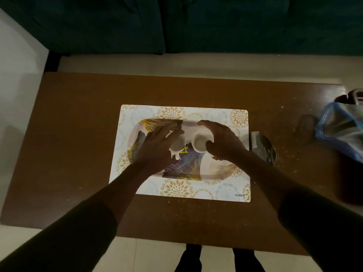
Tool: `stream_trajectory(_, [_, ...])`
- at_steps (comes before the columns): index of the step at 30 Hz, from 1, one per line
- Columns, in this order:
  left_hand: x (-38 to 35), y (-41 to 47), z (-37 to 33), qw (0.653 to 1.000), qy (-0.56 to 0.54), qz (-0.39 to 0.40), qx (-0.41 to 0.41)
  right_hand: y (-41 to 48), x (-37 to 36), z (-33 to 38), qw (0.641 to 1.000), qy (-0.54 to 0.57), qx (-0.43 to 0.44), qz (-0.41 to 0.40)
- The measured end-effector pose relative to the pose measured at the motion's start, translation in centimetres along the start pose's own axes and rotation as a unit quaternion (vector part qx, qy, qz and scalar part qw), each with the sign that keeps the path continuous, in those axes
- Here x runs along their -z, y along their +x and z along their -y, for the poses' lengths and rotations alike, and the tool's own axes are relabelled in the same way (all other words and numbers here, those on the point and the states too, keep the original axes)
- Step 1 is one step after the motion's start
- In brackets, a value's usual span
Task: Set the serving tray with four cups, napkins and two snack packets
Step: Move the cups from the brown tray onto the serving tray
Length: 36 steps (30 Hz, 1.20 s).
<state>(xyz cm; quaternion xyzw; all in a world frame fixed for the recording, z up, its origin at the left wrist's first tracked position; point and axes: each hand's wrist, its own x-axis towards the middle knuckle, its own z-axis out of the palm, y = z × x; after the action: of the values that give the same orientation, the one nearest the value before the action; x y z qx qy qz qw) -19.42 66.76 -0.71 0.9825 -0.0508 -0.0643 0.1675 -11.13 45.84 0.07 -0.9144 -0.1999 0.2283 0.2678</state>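
An oval serving tray (184, 169) with gold and blue fan patterns lies on a floral placemat (176, 190) in the middle of the brown table. Two white cups stand side by side on the tray. My left hand (157, 146) covers the left cup (179, 145), fingers spread over its rim, its handle pointing toward me. My right hand (222, 140) curls around the right cup (200, 143), thumb at its near side. Just right of the placemat lies a silvery snack packet (261, 146). No napkins show.
The brown table (78, 134) is speckled with crumbs. At its right end sit a blue-edged plastic bag (341, 130), a dark object (351, 96) behind it and a small dark round thing (306, 126). A dark teal sofa (176, 24) lies beyond the table.
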Motion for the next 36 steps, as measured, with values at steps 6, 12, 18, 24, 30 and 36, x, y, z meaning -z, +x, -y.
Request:
stream_trajectory(6, [-0.4, 0.6, 0.9, 0.979, 0.1, 0.127, -0.123, 0.5, -0.2, 0.2, 0.966, -0.196, 0.102, 0.134])
stream_trajectory(12, [-0.4, 0.5, -0.2, 0.997, 0.012, -0.006, 0.077, 1.0, 0.2, -0.1, 0.986, -0.139, 0.028, 0.086])
stream_trajectory(18, [-0.7, -0.1, -1.0, 0.961, -0.111, -0.056, 0.246, 0.2, -0.5, -1.2, 0.996, -0.008, -0.078, -0.034])
stream_trajectory(24, [-1.8, -0.9, -0.4, 0.971, -0.108, -0.068, 0.2, -0.7, -1.6, -1.2, 0.999, -0.044, -0.01, -0.025])
stream_trajectory(30, [-2.0, -0.3, -1.4, 0.953, -0.192, -0.069, 0.222, -2.0, -3.4, 0.6, 0.99, 0.003, -0.092, -0.111])
stream_trajectory(36, [-1.9, 1.2, -1.4, 0.955, -0.225, -0.079, 0.179, -1.3, -3.9, 1.0, 0.994, 0.034, -0.05, -0.091])
